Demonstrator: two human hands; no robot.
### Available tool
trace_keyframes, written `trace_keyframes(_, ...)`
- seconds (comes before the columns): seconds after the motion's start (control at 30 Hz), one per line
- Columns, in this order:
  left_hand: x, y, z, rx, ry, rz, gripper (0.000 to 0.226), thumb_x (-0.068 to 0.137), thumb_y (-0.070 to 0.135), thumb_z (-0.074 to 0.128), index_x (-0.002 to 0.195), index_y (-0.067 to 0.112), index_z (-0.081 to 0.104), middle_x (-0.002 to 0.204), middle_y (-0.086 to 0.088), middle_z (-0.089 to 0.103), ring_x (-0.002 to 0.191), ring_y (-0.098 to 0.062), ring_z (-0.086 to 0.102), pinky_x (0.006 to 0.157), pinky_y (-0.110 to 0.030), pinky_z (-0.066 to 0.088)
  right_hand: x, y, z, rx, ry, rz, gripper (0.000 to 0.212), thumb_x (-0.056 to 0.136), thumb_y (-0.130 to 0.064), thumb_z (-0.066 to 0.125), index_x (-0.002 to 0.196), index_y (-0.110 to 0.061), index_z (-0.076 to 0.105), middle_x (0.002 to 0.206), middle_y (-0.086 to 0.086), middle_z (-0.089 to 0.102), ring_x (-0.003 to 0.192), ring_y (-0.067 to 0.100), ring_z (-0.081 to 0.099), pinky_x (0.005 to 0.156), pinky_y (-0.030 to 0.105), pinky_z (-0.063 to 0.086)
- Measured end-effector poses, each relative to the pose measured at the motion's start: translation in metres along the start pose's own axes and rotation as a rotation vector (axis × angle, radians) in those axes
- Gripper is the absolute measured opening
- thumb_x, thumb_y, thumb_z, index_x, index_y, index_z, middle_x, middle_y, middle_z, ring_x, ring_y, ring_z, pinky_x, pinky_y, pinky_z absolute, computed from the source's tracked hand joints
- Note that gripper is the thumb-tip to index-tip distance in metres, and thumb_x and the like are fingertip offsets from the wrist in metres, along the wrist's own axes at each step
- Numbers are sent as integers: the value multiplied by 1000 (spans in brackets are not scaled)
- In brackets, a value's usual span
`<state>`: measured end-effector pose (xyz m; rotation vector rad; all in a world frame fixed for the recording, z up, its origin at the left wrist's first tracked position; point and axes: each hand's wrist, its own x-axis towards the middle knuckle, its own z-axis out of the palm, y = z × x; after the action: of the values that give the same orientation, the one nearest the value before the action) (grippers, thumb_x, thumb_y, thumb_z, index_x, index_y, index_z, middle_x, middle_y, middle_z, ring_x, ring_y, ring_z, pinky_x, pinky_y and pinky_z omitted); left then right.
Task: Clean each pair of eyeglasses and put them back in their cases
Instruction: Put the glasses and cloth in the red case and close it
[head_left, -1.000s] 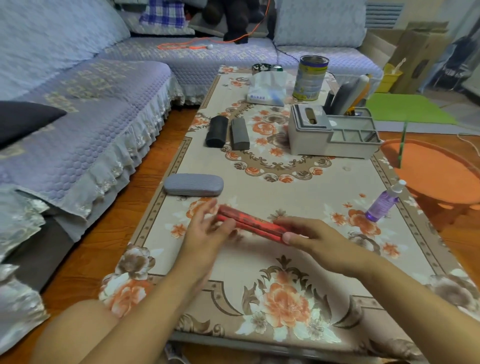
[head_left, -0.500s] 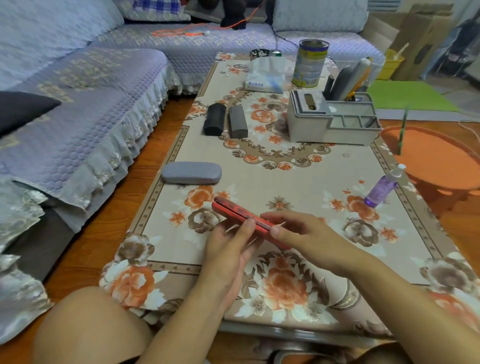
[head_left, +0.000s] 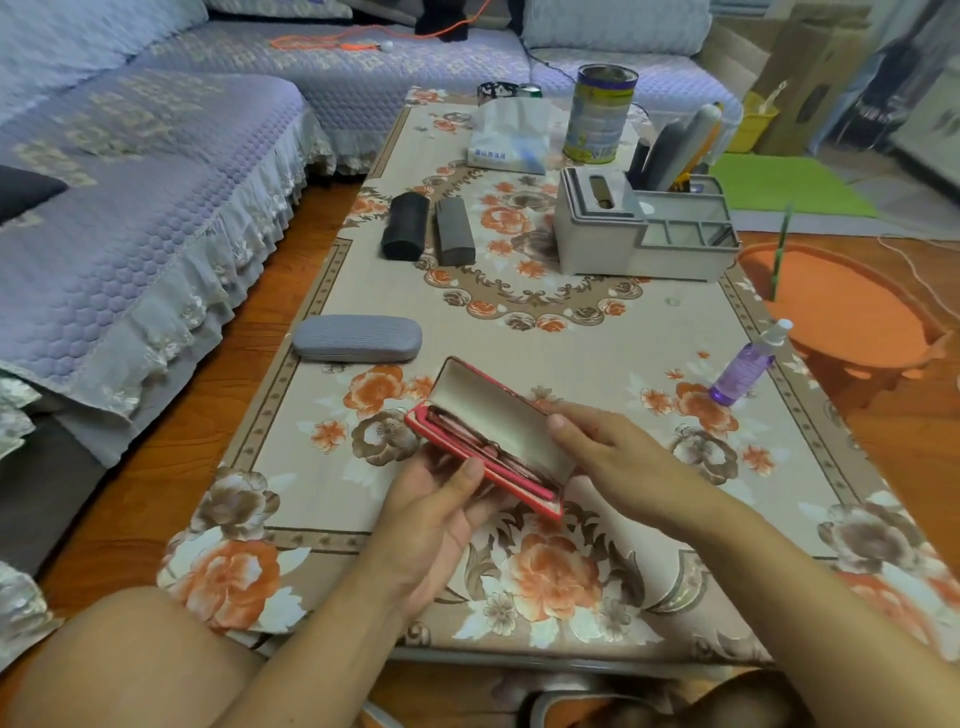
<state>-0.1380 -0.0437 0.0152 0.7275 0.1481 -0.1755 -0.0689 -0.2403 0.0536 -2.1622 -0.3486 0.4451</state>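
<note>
- Since the earlier frame, the red case (head_left: 485, 447) had swung open; before, it was shut between both hands.
- Left hand (head_left: 436, 512) cradled the base from below, thumb curled over the near rim; right hand (head_left: 605, 447) gripped the lid's right end, holding it up.
- Reddish-framed glasses (head_left: 480, 441) lay folded inside, over the floral tablecloth (head_left: 571, 343).
- Step in hand, I judged: opening the first case. Next would call for freeing one hand to lift the frames out by an arm.
- Case looked hard-shelled, slim, with a smooth pale lining.
- Still closed: a ribbed grey case (head_left: 357, 339), a black case (head_left: 406, 225) and a dark grey case (head_left: 454, 231).
- A purple spray bottle (head_left: 745, 366) leaned near the right edge.
</note>
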Motion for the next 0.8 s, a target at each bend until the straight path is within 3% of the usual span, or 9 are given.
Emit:
trace_keyframes(0.07, 1, -5, -5, 15, 10, 14, 49, 91, 0, 64, 138, 0, 51, 137, -28, 59, 128, -41, 59, 104, -50, 52, -2, -4, 4, -136, 137, -112, 34, 100, -47, 53, 125, -27, 64, 131, -5, 56, 123, 10, 52, 107, 39, 45)
trace_keyframes(0.17, 0, -10, -9, 57, 23, 31, 50, 90, -4, 62, 139, -1, 52, 135, -27, 62, 127, -39, 60, 104, -46, 52, -4, -14, 14, -328, 173, -277, 17, 92, -44, 66, 105, -34, 69, 147, -9, 40, 139, 10, 31, 111, 28, 30)
trace_keyframes(0.27, -2, -13, -10, 42, 48, 46, 53, 84, -6, 63, 136, -1, 54, 131, -27, 64, 126, -37, 62, 100, -39, 55, 1, -17, 29, -538, 123, -341, 22, 89, -45, 71, 102, -27, 75, 155, -2, 36, 144, 20, 22, 112, 29, 26)
trace_keyframes(0.37, -4, -12, -12, 33, 50, 51, 55, 81, -9, 65, 134, 3, 57, 130, -23, 66, 125, -34, 63, 98, -36, 55, 5, -20, 31, -596, 87, -340, 25, 90, -44, 70, 106, -25, 78, 156, 2, 39, 145, 28, 22, 115, 41, 30)
trace_keyframes(0.47, -6, -11, -11, 52, 32, 56, 55, 80, -8, 66, 132, 7, 59, 129, -21, 68, 123, -32, 65, 99, -36, 55, 8, -23, 26, -647, -21, -375, 24, 92, -42, 68, 109, -29, 78, 160, 4, 34, 148, 33, 16, 119, 41, 22)
trace_keyframes(0.67, -3, -8, -9, 121, 31, 67, 53, 78, -7, 69, 128, 8, 63, 128, -21, 68, 124, -32, 64, 95, -33, 56, 9, -37, 18, -334, -91, -193, 3, 90, -37, 72, 89, -36, 74, 162, -8, 27, 150, 16, 8, 121, 39, 17)
trace_keyframes(0.8, -3, -9, -10, 115, 46, 54, 57, 78, -7, 69, 132, 6, 58, 127, -20, 69, 122, -31, 66, 91, -31, 57, 8, -36, 18, -307, -120, -170, 6, 94, -38, 68, 89, -38, 72, 163, -12, 23, 150, 11, 5, 121, 36, 14)
